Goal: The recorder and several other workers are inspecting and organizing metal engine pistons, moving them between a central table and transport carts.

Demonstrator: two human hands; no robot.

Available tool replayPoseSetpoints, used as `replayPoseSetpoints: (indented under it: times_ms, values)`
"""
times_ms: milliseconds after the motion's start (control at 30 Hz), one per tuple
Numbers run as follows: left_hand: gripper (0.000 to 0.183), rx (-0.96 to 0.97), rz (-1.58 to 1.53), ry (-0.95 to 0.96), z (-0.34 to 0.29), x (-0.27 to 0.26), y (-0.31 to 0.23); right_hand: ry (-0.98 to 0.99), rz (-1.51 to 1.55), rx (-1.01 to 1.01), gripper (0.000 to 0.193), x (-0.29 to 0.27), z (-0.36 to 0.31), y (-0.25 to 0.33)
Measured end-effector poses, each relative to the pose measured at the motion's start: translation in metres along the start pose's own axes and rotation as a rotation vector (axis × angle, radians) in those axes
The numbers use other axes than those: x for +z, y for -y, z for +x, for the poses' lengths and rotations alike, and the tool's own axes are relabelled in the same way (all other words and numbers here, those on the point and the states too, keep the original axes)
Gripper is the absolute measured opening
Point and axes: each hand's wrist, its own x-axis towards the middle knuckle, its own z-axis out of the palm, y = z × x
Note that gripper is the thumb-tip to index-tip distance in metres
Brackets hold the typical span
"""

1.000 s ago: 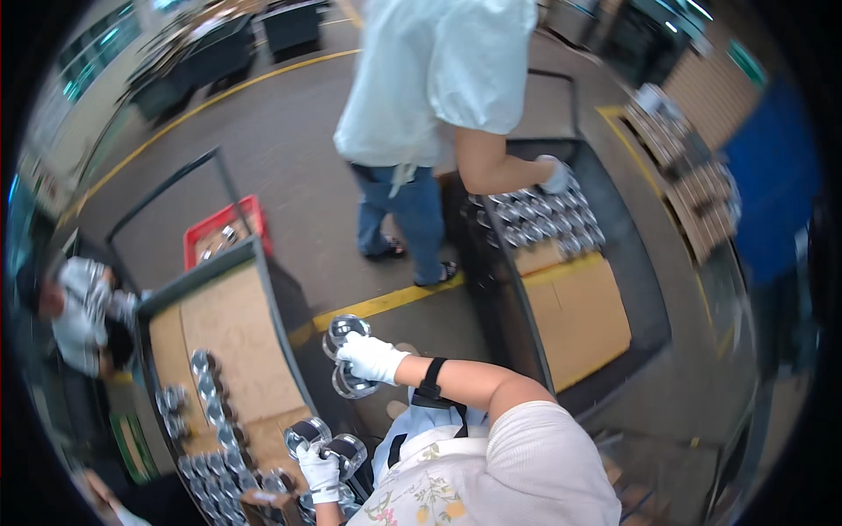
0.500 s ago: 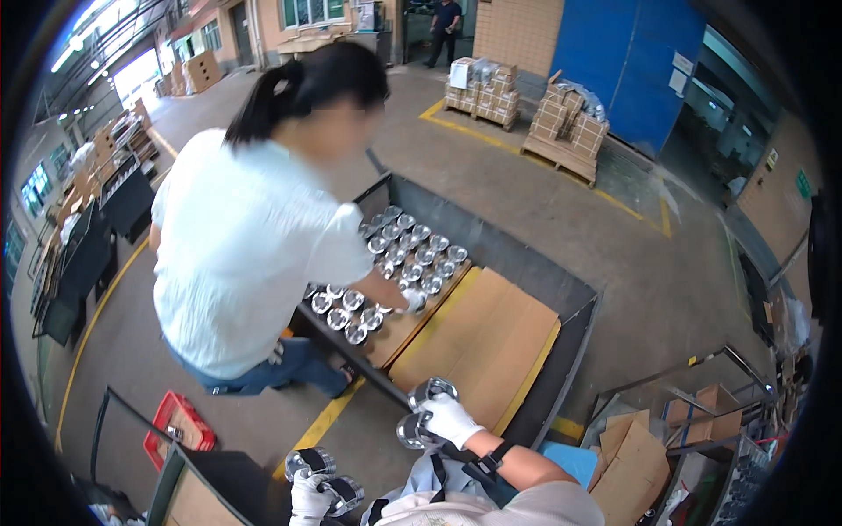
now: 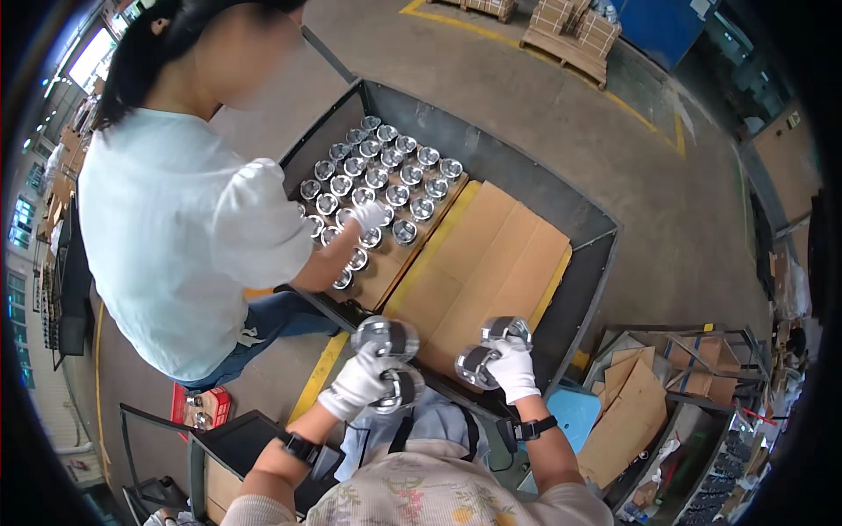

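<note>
Both my hands wear white gloves and hold shiny metal pistons with dark bands. My left hand point(image 3: 355, 383) is closed around two of them, an upper piston point(image 3: 386, 337) and a lower piston point(image 3: 400, 390). My right hand point(image 3: 511, 368) grips another pair, one piston point(image 3: 507, 330) above and one piston point(image 3: 476, 366) beside the fingers. Both pairs hang over the near edge of a dark metal cart point(image 3: 491, 131), by a brown cardboard sheet point(image 3: 482, 263). Across the sheet, several upright pistons point(image 3: 377, 178) stand in rows on a board.
A co-worker in a white top point(image 3: 184, 237) leans over the cart's left side, a gloved hand point(image 3: 373, 213) among the pistons. A red crate point(image 3: 202, 408) sits on the floor at lower left. A blue stool point(image 3: 574, 419) and a cardboard-filled frame point(image 3: 627, 412) stand at right.
My left hand has come up from the lower edge to the cart with its two pistons. My right hand has moved right and up. The co-worker's hand has shifted among the rows.
</note>
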Motion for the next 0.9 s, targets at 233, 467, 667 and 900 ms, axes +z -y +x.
replayPoseSetpoints:
  times_ms: [233,467,667,900]
  values:
    - [0.025,0.117,0.019,0.328,0.079,0.023,0.032,-0.036,0.105,0.294,0.026,0.022,-0.018,0.013]
    - [0.025,0.280,0.355,0.341,0.170,0.070,0.140,-0.037,0.156,0.379,0.027,0.060,-0.013,0.016]
    - [0.027,0.195,0.599,0.462,0.230,0.108,0.250,0.010,0.085,0.370,0.031,0.078,-0.008,0.013]
    - [0.025,-0.156,0.426,0.520,0.282,0.146,0.283,0.035,0.141,0.507,0.031,0.088,0.003,-0.005]
